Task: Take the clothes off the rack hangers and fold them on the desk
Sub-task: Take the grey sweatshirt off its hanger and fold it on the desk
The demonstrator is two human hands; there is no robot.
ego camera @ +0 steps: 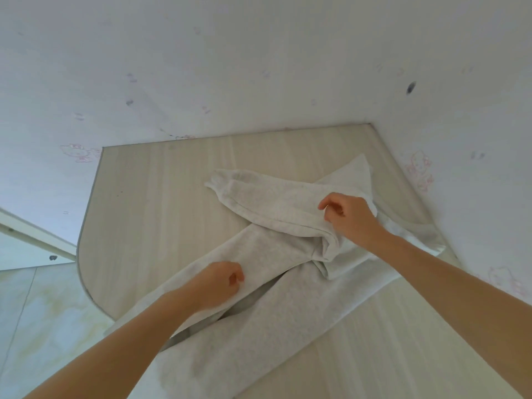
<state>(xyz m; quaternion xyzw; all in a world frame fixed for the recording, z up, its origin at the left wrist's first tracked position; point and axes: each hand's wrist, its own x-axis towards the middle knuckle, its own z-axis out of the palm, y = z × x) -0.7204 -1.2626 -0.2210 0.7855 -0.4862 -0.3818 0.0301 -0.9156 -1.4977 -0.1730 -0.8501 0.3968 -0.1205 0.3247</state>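
Light: bright, soft, even.
Shadows: faint, only under cloth folds.
Glare: none.
Blur: a little soft all over.
Edges: bent and stretched.

Desk: pale wood-grain top, rounded left corner, set against white walls | Garment: light grey, lay spread diagonally across the top, one part doubled back over the middle, lower end hung past the near-left edge
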